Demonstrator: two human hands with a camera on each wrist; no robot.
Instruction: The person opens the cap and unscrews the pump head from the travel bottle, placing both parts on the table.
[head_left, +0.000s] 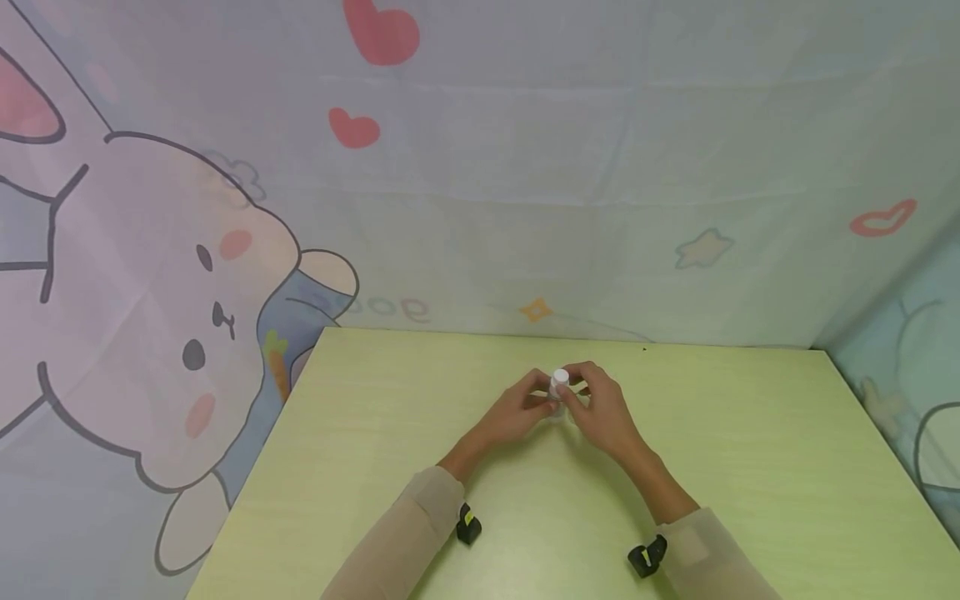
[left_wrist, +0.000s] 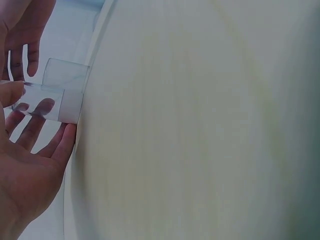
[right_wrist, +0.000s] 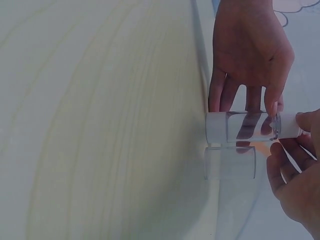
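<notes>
A small clear bottle (right_wrist: 234,127) with a white base stands upright on the table, between both hands. My left hand (head_left: 517,410) grips its see-through body, thumb on one side and fingers behind, visible through the wall in the right wrist view. At the bottle's top, my right hand (head_left: 606,412) pinches the white cap (head_left: 560,377) between thumb and fingers. Right beside the bottle stands a clear, cup-like cylinder (right_wrist: 230,164), also seen in the left wrist view (left_wrist: 65,75).
The pale yellow-green table (head_left: 360,467) ends at a back edge a little beyond the hands. Behind it hangs a printed cloth (head_left: 525,167) with a rabbit, hearts and stars. Black wrist devices (head_left: 468,527) hang below both sleeves.
</notes>
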